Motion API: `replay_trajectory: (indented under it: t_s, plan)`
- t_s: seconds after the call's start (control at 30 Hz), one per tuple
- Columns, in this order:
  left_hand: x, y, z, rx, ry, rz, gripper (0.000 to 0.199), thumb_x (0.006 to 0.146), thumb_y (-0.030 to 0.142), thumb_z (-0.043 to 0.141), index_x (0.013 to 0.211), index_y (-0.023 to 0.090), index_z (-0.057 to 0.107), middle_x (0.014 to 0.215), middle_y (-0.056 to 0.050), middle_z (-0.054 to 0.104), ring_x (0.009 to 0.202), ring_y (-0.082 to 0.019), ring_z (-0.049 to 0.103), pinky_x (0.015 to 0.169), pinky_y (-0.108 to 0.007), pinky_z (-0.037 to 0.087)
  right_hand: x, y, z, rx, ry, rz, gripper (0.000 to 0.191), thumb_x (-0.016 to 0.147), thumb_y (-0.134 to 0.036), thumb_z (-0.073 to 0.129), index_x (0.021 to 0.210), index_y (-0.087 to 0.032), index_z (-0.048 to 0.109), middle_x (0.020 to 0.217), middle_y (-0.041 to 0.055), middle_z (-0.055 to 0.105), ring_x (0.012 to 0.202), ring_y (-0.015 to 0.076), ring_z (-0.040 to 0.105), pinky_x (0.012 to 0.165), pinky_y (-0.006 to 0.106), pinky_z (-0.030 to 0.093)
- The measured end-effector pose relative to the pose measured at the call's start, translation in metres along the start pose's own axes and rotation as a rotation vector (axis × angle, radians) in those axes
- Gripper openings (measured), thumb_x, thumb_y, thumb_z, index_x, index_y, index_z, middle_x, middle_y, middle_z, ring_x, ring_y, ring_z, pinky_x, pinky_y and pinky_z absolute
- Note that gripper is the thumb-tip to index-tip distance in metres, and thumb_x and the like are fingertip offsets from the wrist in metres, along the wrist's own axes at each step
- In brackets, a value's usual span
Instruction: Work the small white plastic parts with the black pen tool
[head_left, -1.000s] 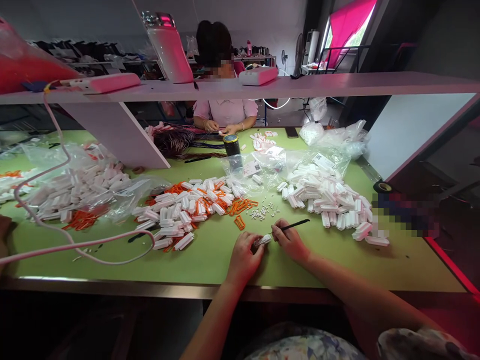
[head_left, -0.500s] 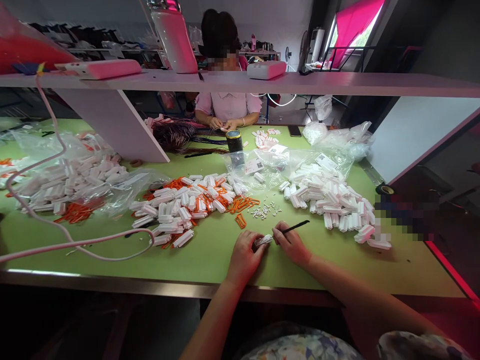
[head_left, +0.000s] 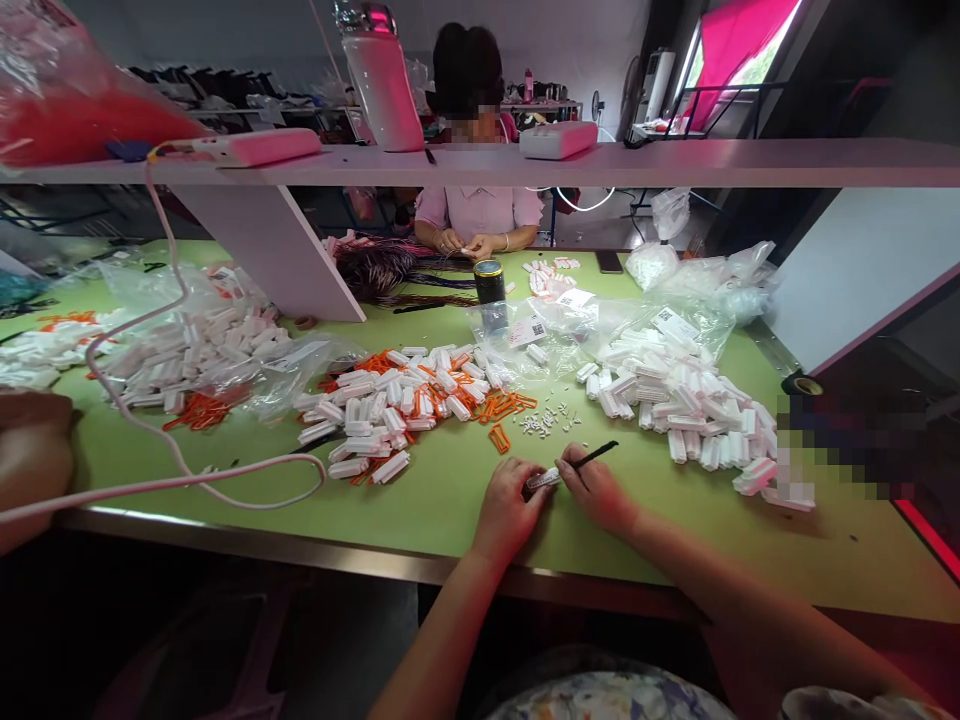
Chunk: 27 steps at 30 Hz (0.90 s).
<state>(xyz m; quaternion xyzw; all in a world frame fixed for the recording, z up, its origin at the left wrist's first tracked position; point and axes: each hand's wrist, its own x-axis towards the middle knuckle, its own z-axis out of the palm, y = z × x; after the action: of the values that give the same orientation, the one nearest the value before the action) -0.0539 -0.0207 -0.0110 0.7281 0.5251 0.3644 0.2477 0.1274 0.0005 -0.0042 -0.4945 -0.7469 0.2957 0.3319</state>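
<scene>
My left hand (head_left: 510,508) is closed around a small white plastic connector housing (head_left: 544,479), with its far end showing past the fingertips. At that end, my right hand (head_left: 601,492) pinches a slim black pen-like tool (head_left: 598,454) whose back end points up and right. Its working tip is hidden by my fingers. Just beyond my hands lie several tiny white pegs (head_left: 538,426) and a loose orange plastic frame (head_left: 499,438). White housings (head_left: 371,425) mixed with orange frames form a pile to the left. Another pile of white housings (head_left: 675,400) lies to the right.
A pink-white cable (head_left: 180,480) loops over the green table (head_left: 420,520) at left. A shelf (head_left: 465,165) crosses above. A dark can (head_left: 490,285) stands by plastic bags (head_left: 570,340). A co-worker (head_left: 480,215) sits opposite; another person's arm (head_left: 34,450) enters at left.
The view has turned left, so everything sits further right in the picture. Another person's arm has come into sight at the left edge. My hands keep nearly the same hold.
</scene>
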Motion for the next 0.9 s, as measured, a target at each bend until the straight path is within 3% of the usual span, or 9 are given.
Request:
replay_trajectory:
  t_s: [0.23,0.53,0.7,0.9]
  plan:
    - [0.0,0.0,0.0,-0.019,-0.014,0.004,0.01,0.089,0.025,0.068,0.098,0.021,0.071,0.091,-0.006,0.067,0.093,-0.023,0.061,0.087,-0.038,0.05,0.004,-0.002,0.006,-0.165,-0.06,-0.017,0.019,0.1,-0.031,0.041,0.085,-0.024,0.049,0.072,0.0041,0.062,0.067,0.0203,0.057,0.065,0.03,0.041]
    - [0.0,-0.002,0.001,-0.036,-0.001,-0.013,0.012,0.09,0.025,0.068,0.099,0.02,0.073,0.093,-0.006,0.066,0.092,-0.022,0.063,0.085,-0.036,0.051,0.004,0.005,-0.004,0.285,0.106,0.083,0.031,0.101,-0.044,0.042,0.077,-0.025,0.045,0.065,-0.0029,0.051,0.058,0.0148,0.048,0.055,0.027,0.041]
    - [0.0,0.001,-0.001,-0.03,0.001,-0.008,0.014,0.09,0.027,0.066,0.099,0.021,0.074,0.089,-0.005,0.065,0.088,-0.022,0.062,0.082,-0.035,0.052,0.002,0.004,-0.002,0.286,0.068,0.069,0.02,0.099,-0.038,0.046,0.084,-0.025,0.049,0.069,-0.0031,0.054,0.06,0.0152,0.05,0.054,0.027,0.044]
    - [0.001,0.002,-0.002,-0.028,0.0,-0.013,0.014,0.088,0.025,0.067,0.099,0.022,0.076,0.088,-0.005,0.065,0.089,-0.022,0.063,0.081,-0.034,0.052,-0.002,0.003,-0.001,0.236,0.052,0.039,0.031,0.1,-0.041,0.044,0.075,-0.024,0.047,0.066,-0.0023,0.053,0.062,0.016,0.053,0.061,0.029,0.045]
